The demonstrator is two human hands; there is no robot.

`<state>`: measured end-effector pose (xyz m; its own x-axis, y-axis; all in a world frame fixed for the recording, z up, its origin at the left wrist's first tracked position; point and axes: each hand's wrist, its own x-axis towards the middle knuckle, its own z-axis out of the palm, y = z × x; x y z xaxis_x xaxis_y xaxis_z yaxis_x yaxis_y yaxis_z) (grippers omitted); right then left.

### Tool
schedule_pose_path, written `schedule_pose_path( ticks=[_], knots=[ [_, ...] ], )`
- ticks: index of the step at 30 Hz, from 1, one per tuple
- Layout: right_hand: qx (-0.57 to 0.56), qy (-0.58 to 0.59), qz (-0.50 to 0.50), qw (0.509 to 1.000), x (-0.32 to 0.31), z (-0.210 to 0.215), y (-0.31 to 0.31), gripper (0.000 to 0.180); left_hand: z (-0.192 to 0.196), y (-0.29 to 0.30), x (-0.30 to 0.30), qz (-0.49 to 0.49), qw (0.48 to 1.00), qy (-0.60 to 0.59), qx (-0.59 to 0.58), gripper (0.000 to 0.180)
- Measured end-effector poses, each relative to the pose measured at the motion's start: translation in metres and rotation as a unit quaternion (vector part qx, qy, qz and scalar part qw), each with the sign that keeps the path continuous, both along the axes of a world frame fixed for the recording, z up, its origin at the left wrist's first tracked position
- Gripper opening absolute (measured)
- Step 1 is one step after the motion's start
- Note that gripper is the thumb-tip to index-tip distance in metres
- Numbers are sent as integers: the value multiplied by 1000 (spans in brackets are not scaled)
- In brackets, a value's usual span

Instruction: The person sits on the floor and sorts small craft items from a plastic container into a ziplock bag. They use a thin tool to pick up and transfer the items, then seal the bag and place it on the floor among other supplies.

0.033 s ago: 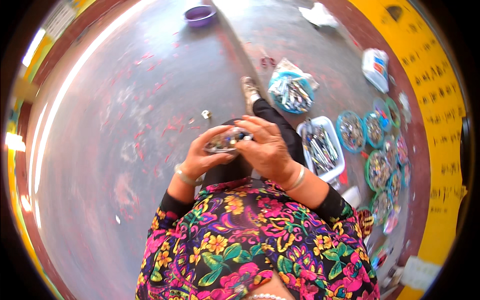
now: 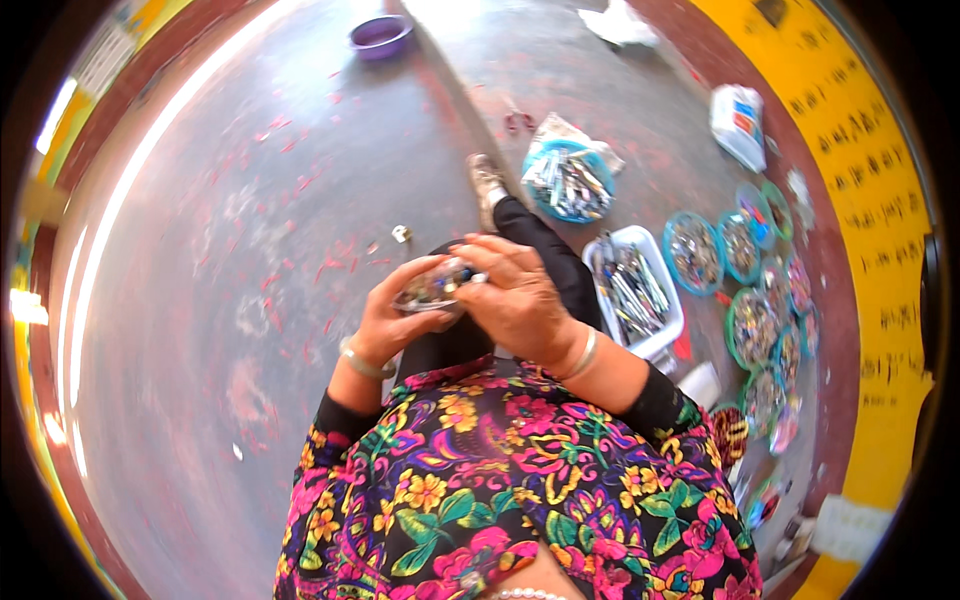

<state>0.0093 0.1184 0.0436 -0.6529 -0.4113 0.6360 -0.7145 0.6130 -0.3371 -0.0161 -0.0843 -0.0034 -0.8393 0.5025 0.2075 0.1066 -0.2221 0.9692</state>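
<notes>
My left hand [image 2: 383, 318] is wrapped round a small clear container [image 2: 425, 300] above my lap. Small mixed bits in several colours fill it, too tiny to name. Over the container's right side, the fingers of my right hand [image 2: 520, 300] are bent and pressed together. A dark blue and a white spot show at the right fingertips; what they pinch is mostly hidden. Each wrist wears a pale bangle.
To my right stands a white tray [image 2: 678, 318] of pen-like sticks. Beyond it is a blue basin [image 2: 543, 207] of similar pieces. Several round baskets [image 2: 668, 262] of small parts line the right wall. A purple basin [image 2: 381, 45] sits far ahead; red scraps litter the floor.
The whole view has shifted slightly, so surroundings and hands sit a little further left. Both hands keep nearly the same pose at the container.
</notes>
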Motion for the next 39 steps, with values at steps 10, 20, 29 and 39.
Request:
schedule_pose_path(
  ticks=[10, 20, 29, 39],
  knots=[
    [-77, 65, -87, 991, 7, -13, 52, 25, -5, 4, 4, 42, 999, -30, 14, 52],
    [-112, -274, -461, 836, 12, -249, 272, 29, 3, 15, 9, 49, 998, -44, 13, 55],
    [-168, -511, -435, 722, -60, -317, 321, 39, 6, 19, 14, 58, 998, -26, -22, 55],
    [-59, -589, -358, 722, -47, -296, 314, 19, 10, 23, 21, 52, 998, -39, -16, 54]
  ],
)
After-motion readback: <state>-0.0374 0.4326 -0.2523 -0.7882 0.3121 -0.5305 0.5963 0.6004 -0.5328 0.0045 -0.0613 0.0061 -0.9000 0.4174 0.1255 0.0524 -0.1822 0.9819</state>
